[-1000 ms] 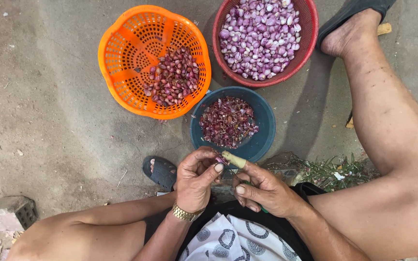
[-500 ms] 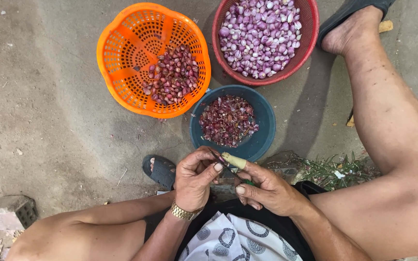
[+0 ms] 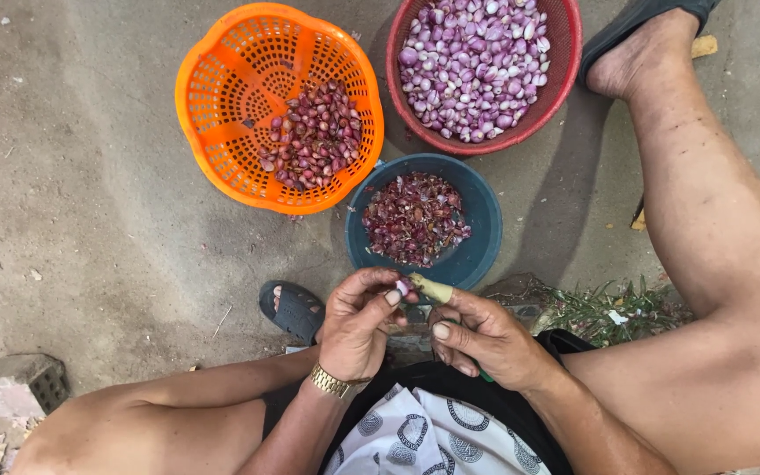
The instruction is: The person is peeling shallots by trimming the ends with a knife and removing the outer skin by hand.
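Concrete ground; left hand [image 3: 358,330] pinches small shallot [image 3: 403,286], mostly hidden; right hand [image 3: 485,339] clenched, knife blade unclear.

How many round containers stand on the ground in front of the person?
3: an orange basket at the left, a red bowl at the top right, and a blue bowl below them, nearest the hands. None seems hidden.

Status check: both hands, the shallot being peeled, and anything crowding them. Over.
Left hand pinching a small shallot at its fingertips. Right hand shut on a small knife, tip at the shallot. Blue bowl of skins just beyond; nothing in the way.
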